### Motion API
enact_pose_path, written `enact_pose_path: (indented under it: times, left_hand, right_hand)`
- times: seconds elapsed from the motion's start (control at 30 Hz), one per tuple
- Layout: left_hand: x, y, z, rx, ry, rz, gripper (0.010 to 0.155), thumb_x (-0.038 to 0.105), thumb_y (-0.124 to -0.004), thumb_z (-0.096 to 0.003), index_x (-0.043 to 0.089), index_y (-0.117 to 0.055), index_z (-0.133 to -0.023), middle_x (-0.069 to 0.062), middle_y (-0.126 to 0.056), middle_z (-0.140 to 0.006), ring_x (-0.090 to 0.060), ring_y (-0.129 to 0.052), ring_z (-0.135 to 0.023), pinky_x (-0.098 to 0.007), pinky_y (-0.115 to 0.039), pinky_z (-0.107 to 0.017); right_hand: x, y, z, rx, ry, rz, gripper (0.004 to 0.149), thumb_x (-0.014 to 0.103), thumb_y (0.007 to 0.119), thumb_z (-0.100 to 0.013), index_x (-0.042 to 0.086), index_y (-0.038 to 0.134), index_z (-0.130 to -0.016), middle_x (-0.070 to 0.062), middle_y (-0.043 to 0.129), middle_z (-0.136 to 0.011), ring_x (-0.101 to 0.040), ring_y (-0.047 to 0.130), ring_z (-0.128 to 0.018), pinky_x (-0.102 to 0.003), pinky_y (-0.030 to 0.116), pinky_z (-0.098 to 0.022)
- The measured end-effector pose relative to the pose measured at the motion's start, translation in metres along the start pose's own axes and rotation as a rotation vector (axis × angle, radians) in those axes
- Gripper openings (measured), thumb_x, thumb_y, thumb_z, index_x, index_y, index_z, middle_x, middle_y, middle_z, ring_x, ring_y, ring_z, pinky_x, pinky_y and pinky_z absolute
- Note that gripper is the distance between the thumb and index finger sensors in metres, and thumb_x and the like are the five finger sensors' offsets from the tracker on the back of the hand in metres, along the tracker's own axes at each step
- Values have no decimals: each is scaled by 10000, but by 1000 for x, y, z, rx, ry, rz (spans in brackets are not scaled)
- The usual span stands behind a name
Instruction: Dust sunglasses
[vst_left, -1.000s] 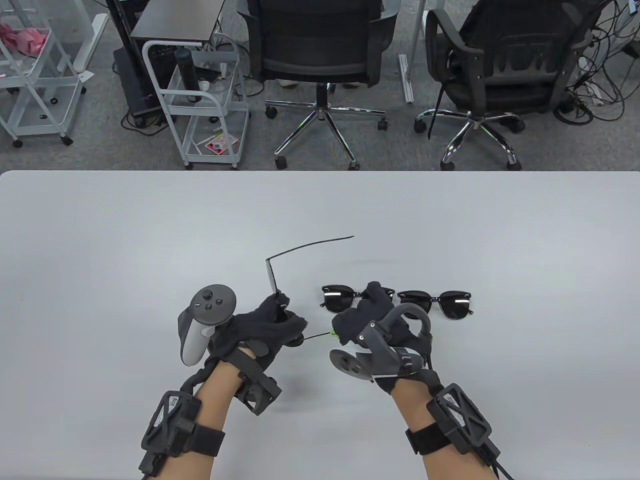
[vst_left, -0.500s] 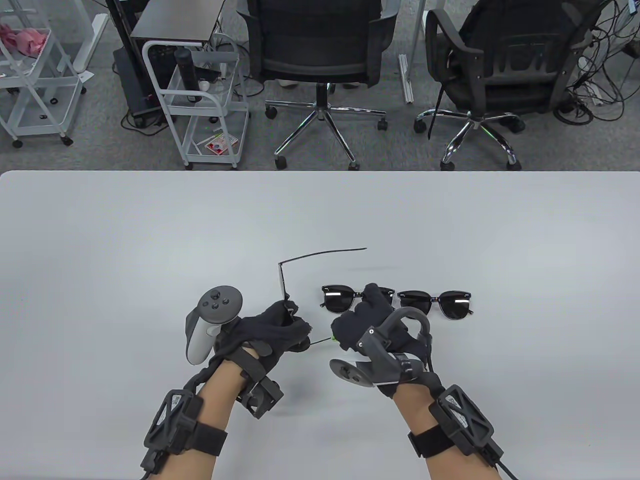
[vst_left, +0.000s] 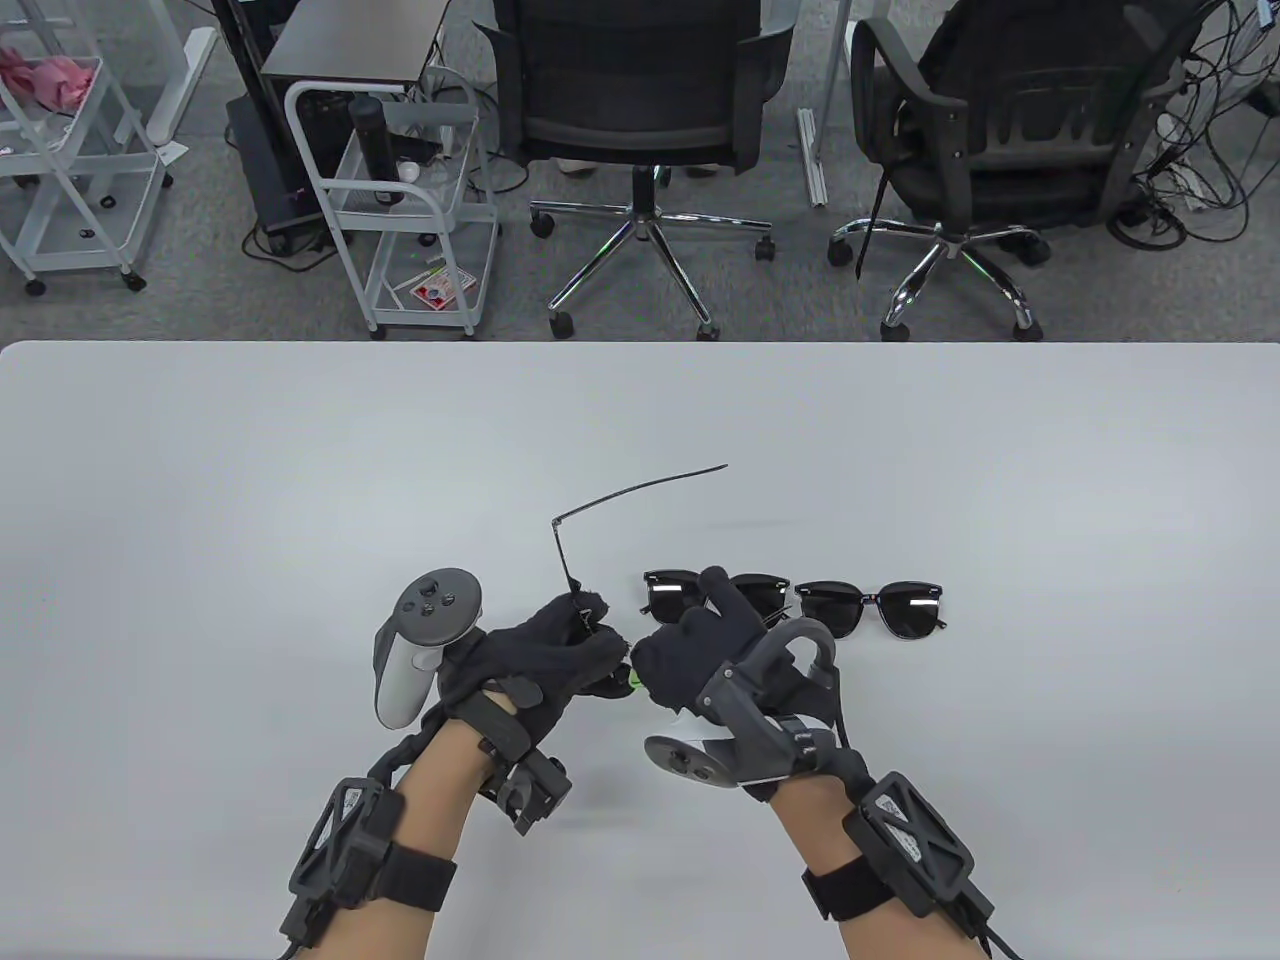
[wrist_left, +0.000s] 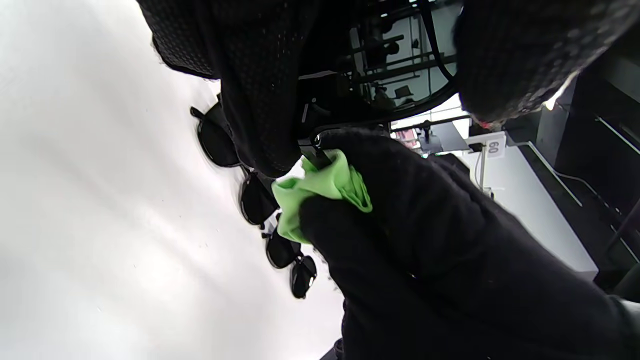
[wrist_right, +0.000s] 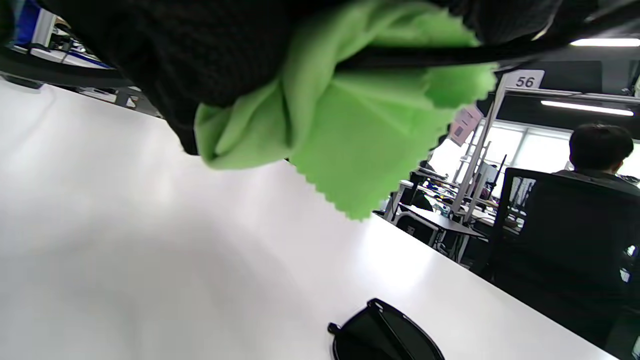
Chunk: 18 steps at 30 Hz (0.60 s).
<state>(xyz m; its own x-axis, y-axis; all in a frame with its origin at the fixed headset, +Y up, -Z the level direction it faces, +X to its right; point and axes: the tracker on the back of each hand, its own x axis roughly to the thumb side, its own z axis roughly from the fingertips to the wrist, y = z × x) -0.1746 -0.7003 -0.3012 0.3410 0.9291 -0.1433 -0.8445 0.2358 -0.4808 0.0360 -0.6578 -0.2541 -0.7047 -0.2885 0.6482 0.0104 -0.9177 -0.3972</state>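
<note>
My left hand (vst_left: 585, 625) grips a thin-framed pair of sunglasses (vst_left: 563, 552) above the table. The frame stands edge-on and one temple (vst_left: 650, 487) points away to the right. My right hand (vst_left: 672, 640) pinches a green cloth (vst_left: 634, 685) around the other temple, close against my left hand. The cloth also shows in the left wrist view (wrist_left: 320, 187) and in the right wrist view (wrist_right: 350, 135), folded over the black temple (wrist_right: 425, 59). The lenses are mostly hidden by my left fingers.
Two more pairs of dark sunglasses lie side by side on the white table (vst_left: 300, 480), one (vst_left: 668, 597) partly behind my right hand and one (vst_left: 900, 608) to its right. Office chairs (vst_left: 640, 120) and a cart (vst_left: 400, 200) stand beyond the far edge.
My right hand has slid left along the temple with the cloth until it meets my left hand. The held sunglasses shifted slightly right and tilted.
</note>
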Motion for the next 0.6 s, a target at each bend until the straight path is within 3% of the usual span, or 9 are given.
enact_pose_path:
  times: [0.17, 0.27, 0.43, 0.6]
  left_hand:
    - [1, 14, 5, 75, 8, -80, 968, 665, -852, -342, 99, -507, -1047, -65, -792, -949, -213, -1113, -714, -421, -741, -678]
    - [3, 18, 7, 83, 9, -181, 969, 667, -851, -338, 108, -505, -1050, -58, -790, -953, -208, -1110, -722, -420, -739, -681]
    - [0, 16, 5, 74, 33, -225, 972, 664, -852, -336, 107, -504, -1052, -59, -785, -957, -210, -1102, -728, -424, -735, -681]
    - [-6, 15, 2, 19, 68, -279, 977, 667, -833, -344, 103, -479, -1058, -64, -763, -971, -207, -1088, -747, -424, -726, -687]
  right_hand:
    - [-24, 11, 8, 64, 76, 25, 446, 377, 851, -387, 178, 924, -780, -15, 1034, -713, -271, 1037, -597, -660, 623, -640]
    - [-34, 21, 12, 166, 122, 30, 445, 374, 853, -392, 172, 925, -782, -29, 1032, -711, -273, 1036, -592, -669, 614, -636]
    - [-28, 22, 9, 224, 99, 42, 446, 391, 859, -404, 175, 929, -788, -29, 1036, -724, -286, 1040, -618, -666, 620, -631]
    - [-26, 14, 13, 97, 105, 5, 461, 399, 841, -418, 195, 913, -824, -52, 992, -837, -342, 994, -739, -669, 615, -632]
